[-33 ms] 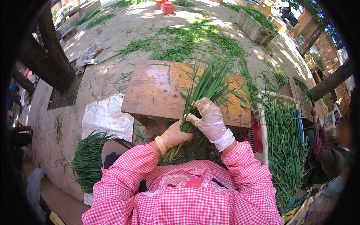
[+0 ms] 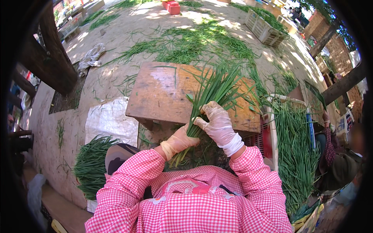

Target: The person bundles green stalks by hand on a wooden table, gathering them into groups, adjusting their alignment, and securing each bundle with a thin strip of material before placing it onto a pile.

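A bunch of garlic chives point(image 2: 217, 86) leans over the near edge of a worn wooden table point(image 2: 155, 91), its leaves fanning out across the top. My left hand point(image 2: 179, 142), in a pale thin glove, is wrapped round the lower stalks, and their pale ends poke out below it. Just above and to the right, my right hand point(image 2: 217, 122), gloved too, is bent in a pinch against the leaves of the same bunch. Its fingertips are partly hidden among the leaves.
On my right stands a long container heaped with chives point(image 2: 295, 155); a red crate point(image 2: 261, 141) is beside the table. Another chive pile point(image 2: 93, 165) lies at my left near a white sheet point(image 2: 110, 120). Loose leaves point(image 2: 194, 42) litter the ground beyond. A person point(image 2: 342, 167) sits at far right.
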Action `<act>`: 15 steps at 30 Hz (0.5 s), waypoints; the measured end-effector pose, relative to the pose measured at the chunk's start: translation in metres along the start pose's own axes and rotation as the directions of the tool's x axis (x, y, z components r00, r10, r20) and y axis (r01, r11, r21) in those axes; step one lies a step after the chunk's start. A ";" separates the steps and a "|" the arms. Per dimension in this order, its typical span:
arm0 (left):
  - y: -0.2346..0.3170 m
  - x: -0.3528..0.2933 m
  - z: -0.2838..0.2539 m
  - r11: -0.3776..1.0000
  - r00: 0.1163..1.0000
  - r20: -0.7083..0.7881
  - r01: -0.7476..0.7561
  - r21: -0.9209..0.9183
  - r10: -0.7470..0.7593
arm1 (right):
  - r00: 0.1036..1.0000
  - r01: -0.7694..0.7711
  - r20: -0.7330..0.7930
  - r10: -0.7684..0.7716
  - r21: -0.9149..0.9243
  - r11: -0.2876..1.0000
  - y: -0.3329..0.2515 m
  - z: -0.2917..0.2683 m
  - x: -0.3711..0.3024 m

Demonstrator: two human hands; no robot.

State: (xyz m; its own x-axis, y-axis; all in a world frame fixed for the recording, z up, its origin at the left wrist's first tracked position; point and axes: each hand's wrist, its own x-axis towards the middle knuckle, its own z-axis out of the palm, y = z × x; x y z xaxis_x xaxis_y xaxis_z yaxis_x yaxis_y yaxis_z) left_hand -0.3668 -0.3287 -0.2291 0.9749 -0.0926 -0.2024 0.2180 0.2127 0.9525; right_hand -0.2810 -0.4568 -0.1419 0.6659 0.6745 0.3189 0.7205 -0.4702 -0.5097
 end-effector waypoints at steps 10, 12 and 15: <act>0.013 -0.005 0.004 0.998 0.999 -0.014 0.039 -0.059 -0.040 | 0.975 0.182 -0.100 -0.196 -0.130 0.975 -0.005 0.003 -0.001; 0.015 -0.005 0.005 0.998 0.998 0.001 0.062 -0.031 -0.062 | 0.957 0.242 -0.096 -0.275 -0.260 0.935 -0.005 0.004 -0.002; 0.019 -0.009 0.006 0.996 0.997 0.008 0.074 0.047 -0.075 | 0.915 0.209 -0.249 -0.318 -0.382 0.900 0.005 0.007 0.004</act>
State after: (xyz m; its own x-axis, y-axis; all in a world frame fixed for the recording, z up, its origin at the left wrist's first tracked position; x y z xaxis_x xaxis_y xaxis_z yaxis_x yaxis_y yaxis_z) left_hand -0.3714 -0.3296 -0.2077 0.9556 -0.1156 -0.2712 0.2873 0.1591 0.9445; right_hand -0.2763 -0.4529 -0.1490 0.4280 0.6248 0.6530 0.8619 -0.4996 -0.0869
